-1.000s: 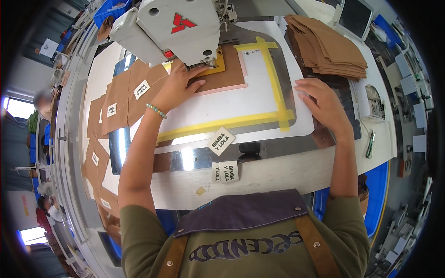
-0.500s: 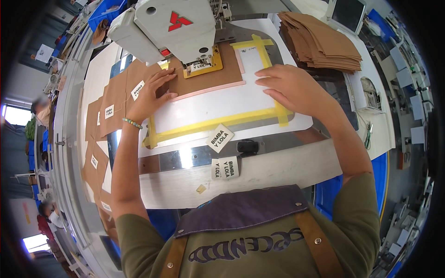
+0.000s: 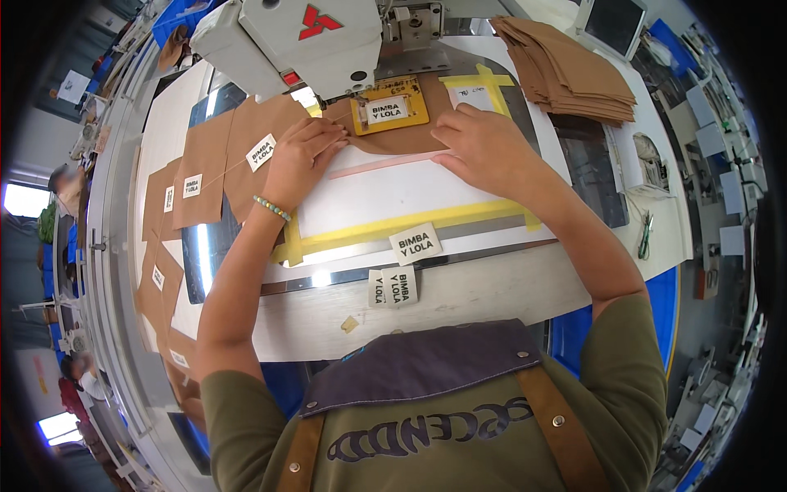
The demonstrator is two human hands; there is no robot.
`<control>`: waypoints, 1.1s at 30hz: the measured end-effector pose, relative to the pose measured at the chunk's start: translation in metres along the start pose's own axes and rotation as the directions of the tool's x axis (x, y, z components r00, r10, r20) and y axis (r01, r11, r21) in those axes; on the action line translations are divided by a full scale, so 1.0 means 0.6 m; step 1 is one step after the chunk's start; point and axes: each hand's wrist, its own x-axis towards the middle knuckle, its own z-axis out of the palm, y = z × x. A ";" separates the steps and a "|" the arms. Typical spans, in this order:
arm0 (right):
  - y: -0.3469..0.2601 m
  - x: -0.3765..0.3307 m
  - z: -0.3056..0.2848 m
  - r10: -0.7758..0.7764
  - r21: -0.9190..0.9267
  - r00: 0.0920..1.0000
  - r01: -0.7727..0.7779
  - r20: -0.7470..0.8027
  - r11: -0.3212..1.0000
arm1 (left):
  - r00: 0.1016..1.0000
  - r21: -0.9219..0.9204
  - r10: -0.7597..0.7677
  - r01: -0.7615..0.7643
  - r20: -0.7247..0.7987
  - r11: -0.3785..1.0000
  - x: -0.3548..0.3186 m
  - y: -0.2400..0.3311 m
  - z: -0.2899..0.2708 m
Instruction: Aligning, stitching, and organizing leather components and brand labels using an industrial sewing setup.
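Workshop bench, crowded: a white tabletop [image 3: 459, 307] carries a white sewing machine [image 3: 295, 41] at the far edge, with a stack of brown cut pieces [image 3: 574, 74] to the far right and a small monitor [image 3: 615, 20] beyond it.

Centre: a white template plate [image 3: 393, 201] edged in yellow tape [image 3: 410, 225]. A brown leather piece [image 3: 410, 135] lies on it, just under the machine head, with a yellow-framed label jig [image 3: 389, 107] on top holding a white label.

Left hand [image 3: 299, 156]: fingers flat and spread, pressing the left edge of the piece; grasping nothing. Beaded bracelet at the wrist. Right hand [image 3: 484, 148]: fingers flat, released, resting on the piece's right side along a pale pink strip [image 3: 385, 164].

More labelled brown pieces [image 3: 221, 160] lie to the left. Loose white labels [image 3: 414, 243] sit near the body.

Judgement: the step in hand looks like seating the piece in the template beneath the needle. The next move likely calls for steady, even pressure from both hands so the piece stays square to the jig, with fingertips kept away from the needle area.
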 end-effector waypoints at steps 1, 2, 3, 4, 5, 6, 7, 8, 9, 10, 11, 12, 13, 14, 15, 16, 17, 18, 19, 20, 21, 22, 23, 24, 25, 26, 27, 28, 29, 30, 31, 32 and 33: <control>0.002 -0.004 0.002 0.016 0.007 1.000 -0.016 -0.025 1.000 | 0.999 0.001 0.017 -0.017 -0.042 1.000 0.002 0.001 0.000; 0.003 -0.008 0.006 0.031 0.014 0.998 -0.030 -0.050 0.999 | 0.996 0.003 0.033 -0.033 -0.084 0.999 0.003 0.002 0.000; 0.005 -0.009 0.013 0.031 0.014 0.998 -0.030 -0.053 0.999 | 0.996 0.005 0.035 -0.035 -0.083 0.999 0.001 0.005 -0.001; 0.009 -0.011 0.022 0.051 0.008 0.995 -0.051 -0.086 0.999 | 0.993 -0.018 0.077 -0.079 -0.089 0.997 -0.002 0.011 -0.003; 0.014 -0.013 0.030 0.070 0.003 0.990 -0.070 -0.120 0.998 | 0.988 -0.041 0.118 -0.123 -0.096 0.992 -0.006 0.018 -0.004; 0.021 -0.014 0.035 0.072 0.003 0.990 -0.072 -0.122 0.997 | 0.988 -0.040 0.121 -0.125 -0.095 0.991 -0.014 0.027 -0.006; 0.029 -0.013 0.040 0.056 -0.040 0.994 -0.060 -0.097 0.997 | 0.984 -0.013 0.172 -0.173 -0.052 0.985 -0.023 0.041 -0.011; 0.032 -0.014 0.041 0.045 -0.083 0.996 -0.050 -0.071 0.995 | 0.975 0.009 0.223 -0.223 -0.006 0.975 -0.031 0.054 -0.016; 0.032 -0.017 0.041 0.047 -0.082 0.996 -0.052 -0.070 0.995 | 0.975 0.008 0.223 -0.223 -0.004 0.975 -0.040 0.060 -0.024; 0.028 -0.022 0.034 0.021 -0.034 0.996 -0.024 -0.084 0.999 | 0.965 0.059 0.262 -0.263 0.023 0.963 -0.052 0.063 -0.035; 0.025 -0.024 0.027 -0.005 0.016 0.995 0.007 -0.101 1.000 | 0.954 0.112 0.296 -0.301 0.054 0.947 -0.066 0.062 -0.046; 0.025 -0.031 0.017 -0.005 0.019 0.995 0.006 -0.098 1.000 | 0.954 0.109 0.294 -0.299 0.055 0.948 -0.084 0.058 -0.056; 0.025 -0.041 0.003 -0.007 0.042 0.991 0.013 -0.133 0.999 | 0.961 0.192 0.266 -0.277 0.079 0.942 -0.102 0.048 -0.069; 0.026 -0.052 -0.012 -0.010 0.066 0.986 0.021 -0.167 0.998 | 0.967 0.274 0.235 -0.254 0.099 0.928 -0.119 0.033 -0.082; 0.026 -0.061 -0.025 -0.009 0.068 0.986 0.020 -0.165 0.997 | 0.967 0.271 0.234 -0.253 0.101 0.929 -0.136 0.011 -0.095; 0.025 -0.068 -0.036 0.057 0.122 0.983 -0.036 -0.174 0.992 | 0.983 0.335 0.165 -0.183 0.082 0.924 -0.159 -0.012 -0.112; 0.025 -0.076 -0.048 0.124 0.176 0.976 -0.092 -0.178 0.980 | 0.994 0.396 0.096 -0.112 0.059 0.912 -0.179 -0.033 -0.129; 0.025 -0.083 -0.060 0.115 0.183 0.978 -0.083 -0.175 0.980 | 0.997 0.437 0.044 -0.065 0.058 0.897 -0.196 -0.050 -0.146; 0.025 -0.091 -0.075 0.188 0.206 0.968 -0.153 -0.166 0.967 | 0.999 0.476 -0.008 -0.018 0.052 0.879 -0.213 -0.068 -0.164; 0.026 -0.101 -0.087 0.262 0.226 0.953 -0.224 -0.154 0.948 | 0.987 0.491 -0.136 0.077 0.085 0.868 -0.226 -0.082 -0.180; 0.029 -0.114 -0.098 0.253 0.227 0.956 -0.216 -0.149 0.950 | 0.986 0.491 -0.146 0.088 0.081 0.867 -0.241 -0.091 -0.183; 0.036 -0.133 -0.105 0.339 0.201 0.924 -0.303 -0.178 0.931 | 0.989 0.504 -0.136 0.091 0.054 0.859 -0.228 -0.081 -0.191; 0.043 -0.151 -0.111 0.411 0.182 0.887 -0.377 -0.209 0.908 | 0.991 0.524 -0.135 0.104 0.022 0.845 -0.220 -0.063 -0.203; 0.047 -0.173 -0.120 0.467 0.170 0.856 -0.438 -0.223 0.883 | 0.984 0.509 -0.176 0.148 0.007 0.848 -0.212 -0.043 -0.207; 0.051 -0.198 -0.129 0.526 0.154 0.817 -0.503 -0.235 0.850 | 0.981 0.504 -0.193 0.166 0.002 0.848 -0.195 -0.013 -0.200; 0.056 -0.222 -0.138 0.517 0.151 0.827 -0.494 -0.222 0.856 | 0.969 0.252 -0.243 0.246 -0.046 0.936 -0.171 0.026 -0.192; 0.063 -0.245 -0.144 0.591 0.174 0.779 -0.565 -0.209 0.807 | 0.950 -0.019 -0.301 0.301 -0.079 0.953 -0.147 0.064 -0.182; 0.063 -0.257 -0.149 0.662 0.191 0.725 -0.634 -0.192 0.750 | 0.970 -0.266 -0.240 0.225 -0.026 0.937 -0.129 0.097 -0.175; 0.061 -0.258 -0.149 0.654 0.189 0.736 -0.627 -0.174 0.756 | 0.985 -0.495 -0.172 0.152 0.005 0.856 -0.111 0.136 -0.171; 0.059 -0.261 -0.146 0.650 0.176 0.743 -0.627 -0.158 0.759 | 0.997 -0.738 -0.072 0.052 0.004 0.673 -0.084 0.189 -0.164; 0.058 -0.257 -0.146 0.639 0.169 0.756 -0.618 -0.140 0.768 | 0.999 -0.945 0.036 -0.023 -0.012 0.327 -0.065 0.232 -0.155; 0.052 -0.246 -0.141 0.631 0.169 0.768 -0.611 -0.113 0.774 | 0.998 -1.000 0.064 -0.013 -0.012 0.024 -0.054 0.280 -0.145; 0.036 -0.223 -0.140 0.555 0.202 0.825 -0.528 -0.109 0.825 | 0.977 -0.964 0.147 -0.116 -0.154 -0.240 -0.028 0.316 -0.134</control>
